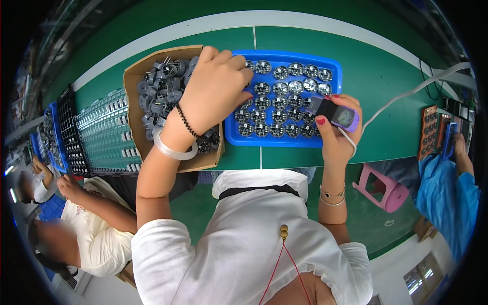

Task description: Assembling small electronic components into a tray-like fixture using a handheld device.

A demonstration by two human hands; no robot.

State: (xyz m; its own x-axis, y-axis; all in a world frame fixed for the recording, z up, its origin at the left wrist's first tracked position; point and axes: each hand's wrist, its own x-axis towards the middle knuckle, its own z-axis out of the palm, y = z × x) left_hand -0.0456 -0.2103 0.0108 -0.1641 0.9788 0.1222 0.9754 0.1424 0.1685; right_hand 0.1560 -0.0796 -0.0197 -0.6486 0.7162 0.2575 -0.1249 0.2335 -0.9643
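Blue tray (231, 133) sits on the green table (292, 158) in front of the person, w/ rows of round silver parts (279, 116) in it. R hand (336, 145) is at the tray's R edge, thumb & fingers closed round a purple device (346, 118) w/ a black band; its clear front end points L over the tray's R-hand parts, can't tell if touching any. Pale cable (401, 90) runs off up & R of the tray. L hand (218, 81) is over the tray's upper L corner, back of hand up, fingers bent, fairly narrow; fingertips partly hidden, so can't tell if it's holding anything. Cardboard box (133, 84) is just L of the tray, piled w/ grey round parts (152, 96) w/ metal pins; L forearm crosses above it. Clear plastic trays (101, 129) are further L of the blue tray, past the box. Well R of the tray: orange tray (428, 132) & a co-worker's blue sleeve (445, 188). Pink stool (394, 195) is below R of the tray, off the table. Another co-worker in a pale shirt (101, 244) sits lower L of it.
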